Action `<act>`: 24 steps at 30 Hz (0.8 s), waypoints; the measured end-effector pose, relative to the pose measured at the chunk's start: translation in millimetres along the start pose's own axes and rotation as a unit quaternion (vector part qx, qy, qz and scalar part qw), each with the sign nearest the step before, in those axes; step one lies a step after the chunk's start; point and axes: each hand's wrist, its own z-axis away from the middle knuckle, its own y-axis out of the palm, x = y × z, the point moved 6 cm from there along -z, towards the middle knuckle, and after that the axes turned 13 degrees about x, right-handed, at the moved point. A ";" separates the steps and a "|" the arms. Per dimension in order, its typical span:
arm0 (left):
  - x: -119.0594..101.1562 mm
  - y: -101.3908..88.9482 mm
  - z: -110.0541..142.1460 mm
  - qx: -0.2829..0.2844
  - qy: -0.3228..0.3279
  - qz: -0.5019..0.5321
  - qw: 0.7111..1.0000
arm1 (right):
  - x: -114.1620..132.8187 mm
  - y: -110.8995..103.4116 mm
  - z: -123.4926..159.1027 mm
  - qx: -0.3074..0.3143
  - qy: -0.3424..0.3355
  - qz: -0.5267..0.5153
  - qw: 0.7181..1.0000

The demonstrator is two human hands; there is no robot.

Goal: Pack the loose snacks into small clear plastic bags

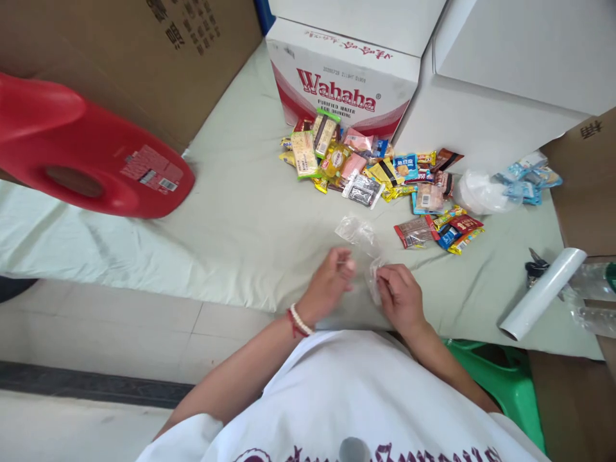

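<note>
A small clear plastic bag (360, 239) is held low over the pale green cloth (231, 218). My right hand (402, 296) pinches its near end with closed fingers. My left hand (331, 283), with a bead bracelet and red cord at the wrist, has its fingers curled close to the bag's side; I cannot see whether they touch it. A heap of colourful snack packets (366, 170) lies on the cloth beyond my hands.
A Wahaha water carton (342, 80) stands behind the snacks, white boxes (505, 70) to its right, a brown carton (139, 51) back left. A red plastic jug (81, 151) lies left. A white roll (541, 294), keys (534, 266) and a clear bag (481, 192) sit right.
</note>
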 end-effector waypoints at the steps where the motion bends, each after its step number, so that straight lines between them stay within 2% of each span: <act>1: -1.0 13.2 -5.7 0.025 -0.003 -0.001 1.000 | 3.6 3.4 0.0 0.008 -0.015 0.015 1.000; 3: 0.4 28.5 -18.7 0.056 -0.003 -0.017 0.998 | 1.1 8.3 1.3 0.022 -0.008 0.008 1.000; 6: 16.1 32.7 -33.6 0.100 -0.018 0.039 0.994 | -26.0 7.8 10.3 0.007 0.111 -0.090 0.990; 8: 31.6 24.9 -36.2 0.079 -0.043 0.113 0.989 | -49.7 6.2 24.6 -0.032 0.221 -0.196 0.955; 10: 45.7 14.8 -33.0 0.022 -0.066 0.187 0.980 | -66.1 8.8 41.7 -0.059 0.303 -0.307 0.900; 12: 55.0 10.4 -27.2 -0.019 -0.080 0.256 0.963 | -70.7 17.1 54.5 -0.016 0.345 -0.390 0.854; 13: 57.4 10.5 -24.4 -0.028 -0.082 0.282 0.956 | -69.5 20.7 58.5 0.023 0.353 -0.407 0.842; 14: 58.4 11.2 -21.8 -0.035 -0.080 0.299 0.950 | -67.2 22.4 60.7 0.062 0.353 -0.406 0.841; 16: 57.1 13.7 -17.5 -0.040 -0.067 0.301 0.950 | -64.1 18.6 59.3 0.103 0.344 -0.365 0.859; 19: 48.9 19.1 -12.2 -0.027 -0.030 0.241 0.970 | -66.1 6.2 40.8 0.078 0.326 -0.306 0.891; 22: 40.4 28.6 -7.9 0.031 0.000 0.202 0.979 | -69.3 5.6 7.3 0.062 0.290 -0.311 0.903; 24: 40.0 29.8 -4.6 0.051 0.004 0.232 0.971 | -71.2 9.9 -14.5 0.051 0.268 -0.333 0.903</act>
